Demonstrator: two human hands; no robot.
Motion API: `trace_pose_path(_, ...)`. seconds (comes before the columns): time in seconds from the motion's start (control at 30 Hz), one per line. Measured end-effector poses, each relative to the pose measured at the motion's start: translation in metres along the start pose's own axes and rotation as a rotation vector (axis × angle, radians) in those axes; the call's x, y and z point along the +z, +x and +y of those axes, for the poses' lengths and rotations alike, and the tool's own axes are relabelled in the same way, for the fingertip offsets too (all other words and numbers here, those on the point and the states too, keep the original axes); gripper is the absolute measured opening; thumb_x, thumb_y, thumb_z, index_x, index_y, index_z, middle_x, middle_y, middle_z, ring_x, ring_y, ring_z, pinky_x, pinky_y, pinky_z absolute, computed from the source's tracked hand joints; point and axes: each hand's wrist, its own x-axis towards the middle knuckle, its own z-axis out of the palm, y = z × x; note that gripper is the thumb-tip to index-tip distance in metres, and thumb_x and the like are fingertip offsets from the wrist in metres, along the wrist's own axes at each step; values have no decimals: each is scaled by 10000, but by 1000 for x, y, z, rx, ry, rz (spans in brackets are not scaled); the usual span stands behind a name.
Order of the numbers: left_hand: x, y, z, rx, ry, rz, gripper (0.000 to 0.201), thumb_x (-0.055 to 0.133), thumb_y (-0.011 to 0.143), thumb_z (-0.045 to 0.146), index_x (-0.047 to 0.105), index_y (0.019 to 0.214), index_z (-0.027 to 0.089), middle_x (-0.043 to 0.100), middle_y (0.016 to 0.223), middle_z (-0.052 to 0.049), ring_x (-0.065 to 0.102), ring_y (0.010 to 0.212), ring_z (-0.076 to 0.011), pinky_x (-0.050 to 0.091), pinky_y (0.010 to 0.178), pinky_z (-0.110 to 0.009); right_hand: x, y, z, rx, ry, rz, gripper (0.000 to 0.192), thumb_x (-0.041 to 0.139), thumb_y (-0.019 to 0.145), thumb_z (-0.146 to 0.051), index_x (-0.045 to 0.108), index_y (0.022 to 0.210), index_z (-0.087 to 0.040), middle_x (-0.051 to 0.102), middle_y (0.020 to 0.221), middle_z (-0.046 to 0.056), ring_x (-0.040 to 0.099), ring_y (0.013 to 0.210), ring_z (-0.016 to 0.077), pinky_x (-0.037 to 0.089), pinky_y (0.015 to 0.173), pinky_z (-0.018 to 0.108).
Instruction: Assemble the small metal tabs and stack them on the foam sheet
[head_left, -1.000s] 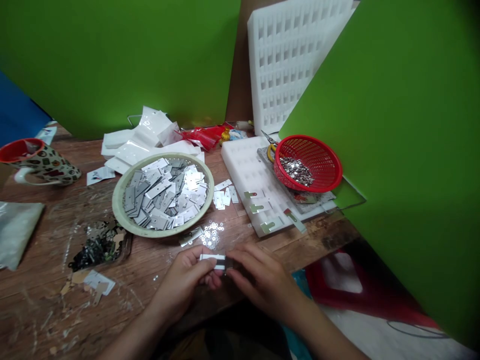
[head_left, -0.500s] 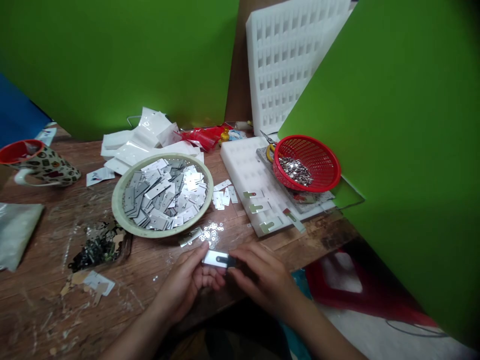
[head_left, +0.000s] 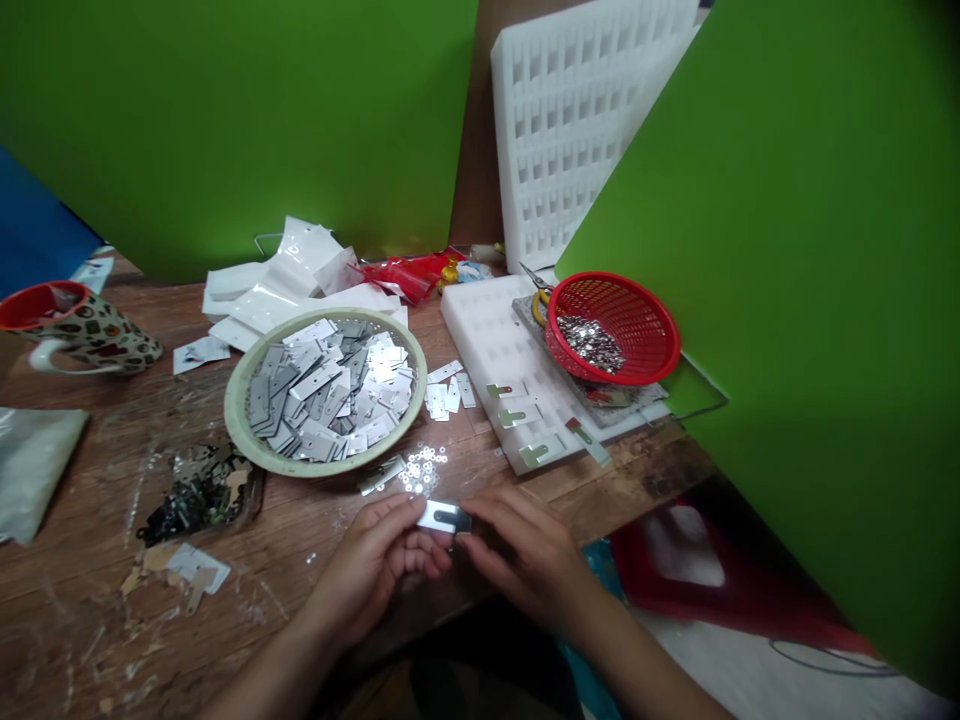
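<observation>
At the tabletop's (head_left: 112,480) near edge, the left hand (head_left: 375,565) and right hand (head_left: 525,560) pinch one metal plate (head_left: 442,516) between them, a few finished pieces sitting in the foam tray (head_left: 487,330), the bowl (head_left: 238,400) of plates full

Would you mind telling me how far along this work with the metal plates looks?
Done: three finished pieces lie on the white foam tray. In hand: left hand and right hand hold one metal plate. Left: the bowl is full of plates.
</observation>
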Motion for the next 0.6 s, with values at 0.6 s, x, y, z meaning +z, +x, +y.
trace_pose_path(0.6,3,-2,3,24,34,-13,160,641,845,261,640,802,108,672,686,-60,632,614,-135,494,562,-216,2,1,-2,7,27,26,229,566,879,-202,586,1107,-197,645,978,80,611,905,200,522,802,328)
